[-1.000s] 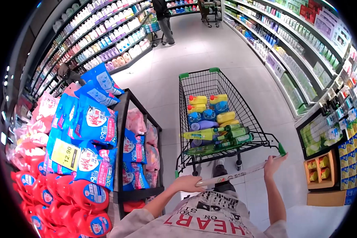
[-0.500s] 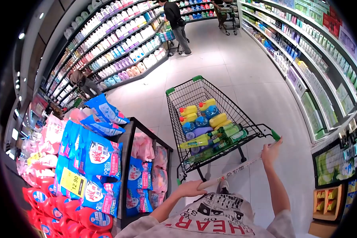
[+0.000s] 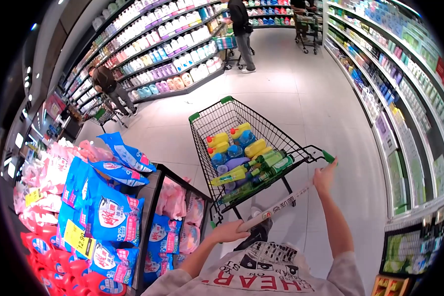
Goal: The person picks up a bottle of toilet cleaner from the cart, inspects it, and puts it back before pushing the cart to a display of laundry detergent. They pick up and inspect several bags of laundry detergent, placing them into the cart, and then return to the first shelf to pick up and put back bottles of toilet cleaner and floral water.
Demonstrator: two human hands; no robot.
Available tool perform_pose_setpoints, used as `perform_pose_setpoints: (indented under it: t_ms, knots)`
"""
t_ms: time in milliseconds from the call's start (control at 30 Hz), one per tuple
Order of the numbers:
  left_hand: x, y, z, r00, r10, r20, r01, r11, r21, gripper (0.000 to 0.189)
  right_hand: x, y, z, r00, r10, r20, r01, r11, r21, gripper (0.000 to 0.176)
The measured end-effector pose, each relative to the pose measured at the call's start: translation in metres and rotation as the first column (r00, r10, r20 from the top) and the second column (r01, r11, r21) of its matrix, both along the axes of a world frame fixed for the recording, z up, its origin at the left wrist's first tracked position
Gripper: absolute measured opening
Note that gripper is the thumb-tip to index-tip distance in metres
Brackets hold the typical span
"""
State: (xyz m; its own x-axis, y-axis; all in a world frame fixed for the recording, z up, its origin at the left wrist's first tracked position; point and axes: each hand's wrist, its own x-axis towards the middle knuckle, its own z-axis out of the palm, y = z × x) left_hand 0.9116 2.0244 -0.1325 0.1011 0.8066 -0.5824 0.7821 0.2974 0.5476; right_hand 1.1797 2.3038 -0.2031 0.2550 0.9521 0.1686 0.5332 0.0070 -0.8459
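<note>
A black wire shopping cart (image 3: 264, 121) with green corners stands in front of me, turned slightly leftward. My left hand (image 3: 227, 232) is closed round the left end of its pale printed handle bar (image 3: 275, 209). At the bar's right end my right hand (image 3: 324, 178) is wrapped around it, close to a green corner piece (image 3: 328, 156). In the basket lie several yellow bottles (image 3: 217, 139), some with red caps, and blue bottles (image 3: 235, 151). Purple bottles (image 3: 237, 163) and green bottles (image 3: 276, 166) are nearer the handle. Part of each hand's fingers is hidden.
Close on the left is a display of blue bags (image 3: 114, 212), pink bags and red bottles. Shelves of bottles (image 3: 167, 54) curve behind; more shelving (image 3: 404, 98) runs along the right. Three people with carts are ahead: one left (image 3: 108, 84), one centre (image 3: 239, 32), one far right (image 3: 303, 17).
The cart, with both hands on its handle, has shifted left in view. The person at left now stands more upright and shows more fully. The bag display sits lower and further left.
</note>
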Motion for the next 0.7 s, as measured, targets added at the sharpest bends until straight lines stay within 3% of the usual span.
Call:
perform_pose_setpoints:
  t_ms: [133, 167, 233, 267, 433, 700]
  knots:
    - [-0.025, 0.042, 0.005, 0.997, 0.078, 0.016, -0.077, 0.995, -0.063, 0.058, -0.04, 0.054, 0.005, 0.996, 0.092, -0.017, -0.093, 0.995, -0.038, 0.09]
    - [-0.034, 0.051, -0.005, 0.997, 0.076, 0.023, -0.077, 0.996, 0.038, 0.06, -0.046, 0.072, -0.014, 0.994, 0.107, -0.009, -0.107, 0.993, -0.04, 0.09]
    - [-0.048, 0.069, -0.015, 0.995, 0.102, -0.001, -0.102, 0.993, 0.064, 0.061, -0.065, 0.133, -0.053, 0.977, 0.077, 0.201, -0.125, 0.964, 0.237, 0.09]
    - [-0.056, 0.083, -0.017, 0.992, 0.121, -0.023, -0.12, 0.991, 0.06, 0.061, -0.083, 0.155, -0.041, 0.974, 0.09, 0.207, -0.144, 0.955, 0.259, 0.09]
    - [-0.09, 0.127, -0.005, 0.974, 0.224, -0.043, -0.221, 0.973, 0.072, 0.057, -0.151, 0.178, 0.02, 0.973, 0.228, 0.041, -0.218, 0.963, -0.16, 0.089]
    - [-0.153, 0.184, 0.003, 0.934, 0.344, -0.091, -0.338, 0.938, 0.081, 0.051, -0.255, 0.265, 0.011, 0.947, 0.29, 0.137, -0.275, 0.954, -0.117, 0.089]
